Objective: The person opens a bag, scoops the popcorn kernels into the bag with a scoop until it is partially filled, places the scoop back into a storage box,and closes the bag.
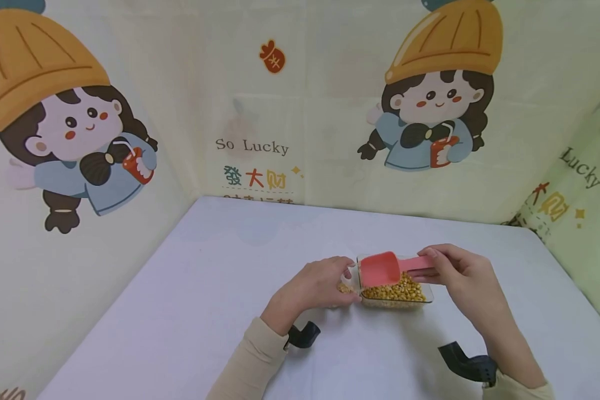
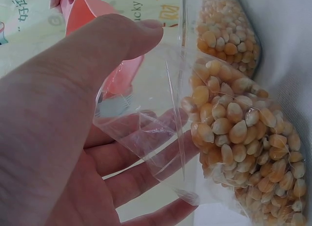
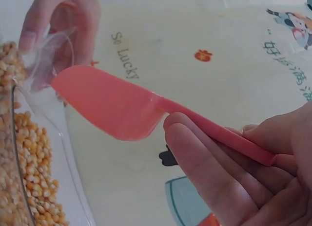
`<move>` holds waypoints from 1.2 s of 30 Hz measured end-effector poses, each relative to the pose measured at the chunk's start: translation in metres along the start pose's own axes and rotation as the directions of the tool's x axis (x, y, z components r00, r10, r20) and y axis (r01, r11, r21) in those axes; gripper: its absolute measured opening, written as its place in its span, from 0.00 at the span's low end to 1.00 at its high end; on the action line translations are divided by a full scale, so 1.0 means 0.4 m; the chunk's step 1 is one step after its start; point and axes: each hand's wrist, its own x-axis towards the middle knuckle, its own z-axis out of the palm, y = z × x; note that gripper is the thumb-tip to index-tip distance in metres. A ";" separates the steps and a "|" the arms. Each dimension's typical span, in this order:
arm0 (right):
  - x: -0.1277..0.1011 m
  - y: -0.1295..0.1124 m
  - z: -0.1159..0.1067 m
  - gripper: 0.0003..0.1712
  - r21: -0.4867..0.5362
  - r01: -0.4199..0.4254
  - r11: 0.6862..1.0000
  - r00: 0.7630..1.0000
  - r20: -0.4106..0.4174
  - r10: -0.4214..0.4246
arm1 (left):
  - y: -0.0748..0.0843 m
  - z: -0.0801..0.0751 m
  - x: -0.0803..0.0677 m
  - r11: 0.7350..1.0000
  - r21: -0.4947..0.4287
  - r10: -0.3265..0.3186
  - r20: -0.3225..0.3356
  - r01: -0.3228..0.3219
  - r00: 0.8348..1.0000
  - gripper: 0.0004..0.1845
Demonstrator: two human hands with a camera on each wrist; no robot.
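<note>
My left hand [image 1: 320, 283] holds the mouth of a clear plastic bag [image 2: 151, 131], thumb on one side and spread fingers on the other. Corn kernels [image 2: 239, 128] fill the lower part of the bag. A pink scoop [image 1: 380, 269] is held by its handle between the thumb and fingers of my right hand [image 1: 467, 278]. The scoop's bowl is at the bag's mouth, tilted toward it, and no kernels show in it. Right beside the bag, under the scoop, sits a clear rectangular container [image 1: 395, 304] of corn kernels [image 3: 36, 162].
A white cloth covers the table [image 1: 180, 311]. Printed curtains [image 1: 330, 111] with cartoon figures and lettering hang behind it and at both sides. Each wrist carries a black strap mount [image 1: 467, 364].
</note>
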 end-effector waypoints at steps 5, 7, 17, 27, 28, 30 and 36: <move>0.001 0.016 -0.022 0.20 -0.001 -0.007 1.000 0.999 -0.036 0.007 | 0.002 -0.001 0.002 1.000 0.014 -0.003 0.002 0.003 1.000 0.34; 0.003 0.024 -0.026 0.21 -0.011 -0.007 1.000 0.999 -0.046 0.007 | 0.001 0.001 0.002 1.000 0.016 -0.005 0.004 0.005 1.000 0.34; 0.016 0.054 -0.023 0.22 -0.011 -0.050 0.999 0.999 -0.006 0.050 | -0.007 0.006 0.003 1.000 0.009 0.003 -0.001 -0.003 1.000 0.36; 0.022 0.076 -0.027 0.24 -0.024 -0.143 0.989 0.989 0.035 0.144 | -0.007 0.007 0.005 1.000 0.023 0.002 0.009 -0.003 1.000 0.36; 0.022 0.078 -0.028 0.23 -0.027 -0.144 0.989 0.989 0.033 0.145 | -0.007 0.007 0.006 1.000 0.026 0.004 0.009 -0.004 1.000 0.36; 0.023 0.081 -0.029 0.23 -0.038 -0.149 0.988 0.988 0.032 0.151 | -0.008 0.008 0.007 0.999 0.032 0.004 0.007 -0.004 1.000 0.35; 0.026 0.084 -0.032 0.22 -0.067 -0.151 0.986 0.988 0.034 0.154 | -0.008 0.005 0.011 0.999 0.036 -0.007 0.008 0.007 1.000 0.36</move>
